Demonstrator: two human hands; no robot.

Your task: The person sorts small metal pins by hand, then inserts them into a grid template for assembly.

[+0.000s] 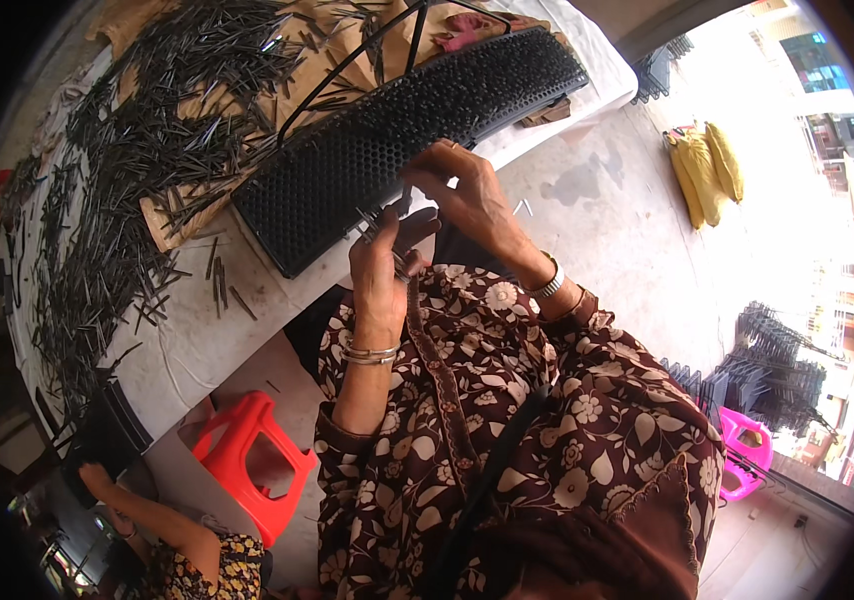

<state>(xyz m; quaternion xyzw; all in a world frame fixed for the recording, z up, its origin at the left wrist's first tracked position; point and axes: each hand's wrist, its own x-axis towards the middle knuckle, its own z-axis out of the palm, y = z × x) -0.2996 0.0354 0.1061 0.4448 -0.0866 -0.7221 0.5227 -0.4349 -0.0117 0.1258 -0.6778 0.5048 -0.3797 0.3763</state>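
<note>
Both hands: left hand (383, 262) grips pins (375, 226), right hand (460, 185) touches rack (387, 130).

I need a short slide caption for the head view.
Left hand holds thin dark pins; right hand presses one into a black perforated panel.

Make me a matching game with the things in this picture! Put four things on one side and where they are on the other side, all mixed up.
Things:
1. Long black plastic panel full of small holes
2. Red plastic stool
3. Heap of thin dark metal pins
4. Yellow sacks

Places:
A. On the floor, below the table edge
B. Spread over the left part of the table
C. On the concrete floor, far right
D. At the table edge, touched by the right hand

Pairs: 1-D, 2-A, 3-B, 4-C
</note>
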